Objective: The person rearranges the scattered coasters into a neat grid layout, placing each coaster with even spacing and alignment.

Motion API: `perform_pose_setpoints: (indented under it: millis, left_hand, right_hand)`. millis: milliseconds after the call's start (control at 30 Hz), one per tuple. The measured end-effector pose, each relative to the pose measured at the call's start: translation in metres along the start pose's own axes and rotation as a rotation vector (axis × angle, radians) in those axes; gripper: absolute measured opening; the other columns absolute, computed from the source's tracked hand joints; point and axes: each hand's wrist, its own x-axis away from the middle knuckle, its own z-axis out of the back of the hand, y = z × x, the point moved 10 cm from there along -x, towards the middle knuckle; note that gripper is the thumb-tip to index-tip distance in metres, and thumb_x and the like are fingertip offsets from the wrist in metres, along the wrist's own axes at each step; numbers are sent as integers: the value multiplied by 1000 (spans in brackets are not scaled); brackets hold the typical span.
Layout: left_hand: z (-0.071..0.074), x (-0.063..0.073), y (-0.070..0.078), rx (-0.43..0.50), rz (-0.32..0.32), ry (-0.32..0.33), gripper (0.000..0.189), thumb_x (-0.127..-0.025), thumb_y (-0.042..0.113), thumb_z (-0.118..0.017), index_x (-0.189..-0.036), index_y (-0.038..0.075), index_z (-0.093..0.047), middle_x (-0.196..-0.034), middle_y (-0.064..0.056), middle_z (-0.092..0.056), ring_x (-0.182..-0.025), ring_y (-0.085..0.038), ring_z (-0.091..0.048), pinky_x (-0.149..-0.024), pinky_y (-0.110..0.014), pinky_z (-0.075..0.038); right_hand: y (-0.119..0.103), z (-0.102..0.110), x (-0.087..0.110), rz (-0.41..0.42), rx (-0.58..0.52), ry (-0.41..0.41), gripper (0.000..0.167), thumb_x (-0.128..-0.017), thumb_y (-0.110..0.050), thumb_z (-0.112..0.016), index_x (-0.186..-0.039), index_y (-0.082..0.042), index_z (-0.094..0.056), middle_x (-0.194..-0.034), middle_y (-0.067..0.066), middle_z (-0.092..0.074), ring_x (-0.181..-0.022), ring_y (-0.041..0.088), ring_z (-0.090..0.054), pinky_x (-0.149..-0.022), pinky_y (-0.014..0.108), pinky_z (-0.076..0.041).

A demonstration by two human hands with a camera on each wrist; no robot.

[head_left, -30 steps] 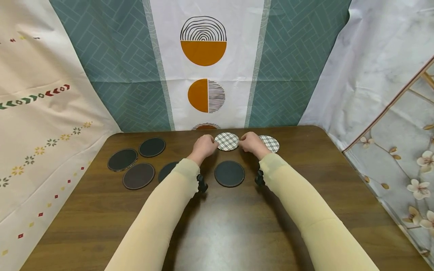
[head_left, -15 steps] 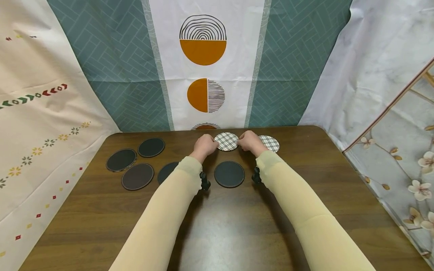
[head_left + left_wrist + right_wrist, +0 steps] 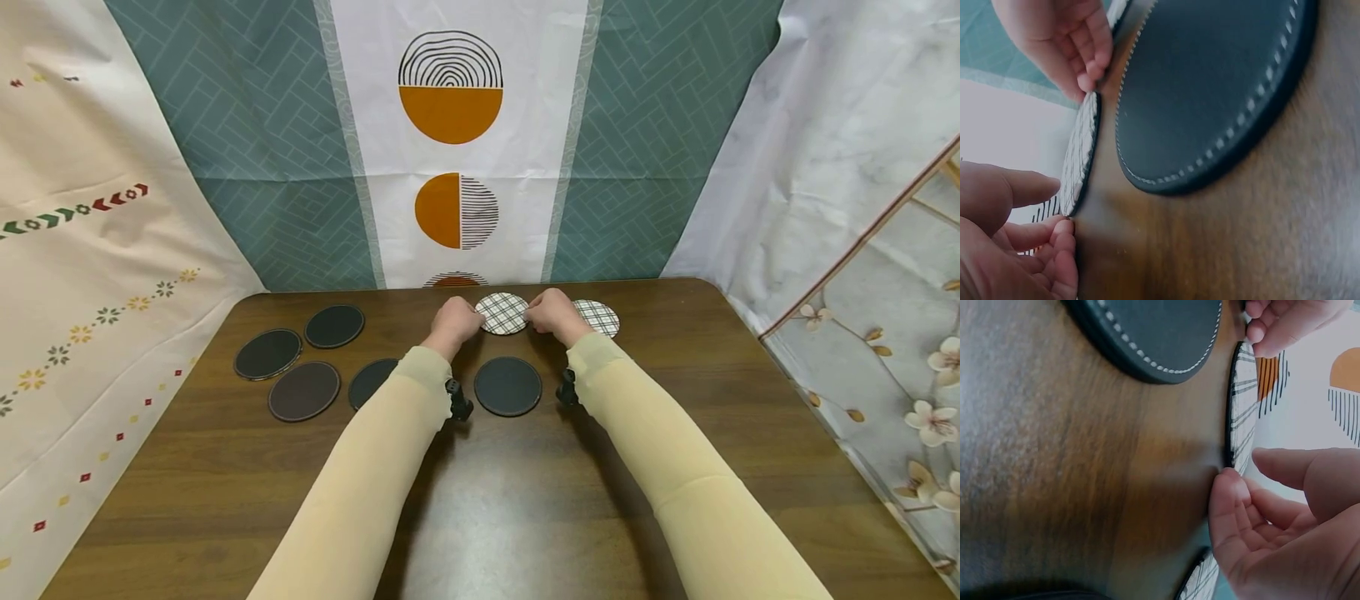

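A round coaster with a white plaid top (image 3: 502, 313) lies flat near the table's back edge, between both hands. My left hand (image 3: 456, 320) holds its left rim, fingers curled at the edge and thumb reaching over the top. At the opposite rim, my right hand (image 3: 553, 312) grips in the same manner. Its dark underside edge shows in the left wrist view beneath the plaid top (image 3: 1080, 150). A second plaid coaster (image 3: 602, 317) lies just right of the right hand, partly covered by it. Closer in sits a black coaster (image 3: 507, 387) with pale edge stitching.
On the left of the wooden table (image 3: 225, 483) lie more dark round coasters: one at the back (image 3: 335, 326), one at far left (image 3: 268, 354) and a brownish one (image 3: 304, 391). Another dark coaster (image 3: 369, 379) is partly behind the left sleeve. Patterned cloths (image 3: 480, 150) hang around the table.
The hands stay at the plaid coaster's two rims. Both forearms have shifted slightly, and the coasters keep their places.
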Motion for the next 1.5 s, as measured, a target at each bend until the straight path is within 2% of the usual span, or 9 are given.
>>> perform_pose_setpoints:
  millis: [100,233,567,733,900,1000,1133,1233,1500]
  left_hand:
    - [-1,-2,0,27,12,-10,41,-99,27,-69,-61,18,-60,-65,1,-54,-62,-22,-54,-58,-38,-46]
    - [-3,-2,2,8,-6,-24,47,-99,24,-64,-55,20,-49,-52,4,-39,-47,-18,-39,-49,-36,-38]
    - [0,-3,-2,22,-7,-24,49,-103,30,-63,-56,22,-51,-52,3,-45,-45,-17,-40,-45,-35,-35]
    - [2,2,-2,18,-22,-23,49,-103,33,-66,-58,23,-49,-53,4,-42,-47,-18,-40,-48,-37,-35]
    - [13,27,8,8,-31,35,33,-102,33,-74,-73,19,-63,-74,2,-56,-67,-20,-53,-61,-39,-44]
    - [24,56,20,11,-30,52,18,-103,27,-74,-93,12,-73,-98,-4,-67,-84,-24,-60,-72,-41,-50]
    - [28,74,26,21,-36,50,23,-103,27,-76,-113,7,-79,-120,-9,-72,-97,-26,-64,-80,-43,-54]
    - [29,76,26,14,-53,56,31,-101,27,-79,-124,6,-79,-128,-10,-74,-104,-27,-66,-85,-43,-56]
    - [47,137,52,31,-77,41,32,-105,19,-75,-132,2,-77,-137,-14,-72,-111,-31,-67,-95,-46,-56]
  right_hand:
    - [0,-1,4,-23,-114,-3,32,-111,-7,-63,-138,9,-70,-111,16,-70,-93,25,-68,-95,40,-58]
    - [4,-1,6,-55,-209,4,37,-111,-6,-63,-143,11,-65,-140,26,-64,-118,35,-68,-104,43,-58]
    - [3,0,12,-22,-384,2,38,-111,-3,-60,-144,17,-61,-152,31,-55,-134,45,-63,-110,44,-55]
    - [4,2,17,-11,-404,4,37,-111,-1,-62,-143,17,-61,-152,31,-55,-133,45,-65,-109,43,-56]
    - [6,3,19,-11,-397,15,37,-107,4,-66,-142,17,-62,-149,31,-57,-127,42,-70,-102,39,-60]
    - [8,3,20,-13,-383,18,37,-106,5,-67,-141,17,-62,-147,31,-58,-125,42,-71,-100,37,-61]
    - [9,2,22,-10,-366,22,36,-106,5,-67,-140,17,-63,-145,31,-59,-124,42,-71,-100,39,-61]
    - [10,1,24,-11,-358,21,37,-105,6,-67,-140,16,-63,-144,31,-60,-122,42,-72,-100,40,-61]
    - [11,-3,28,-7,-301,5,36,-103,6,-70,-138,14,-65,-139,30,-62,-108,34,-76,-93,36,-63]
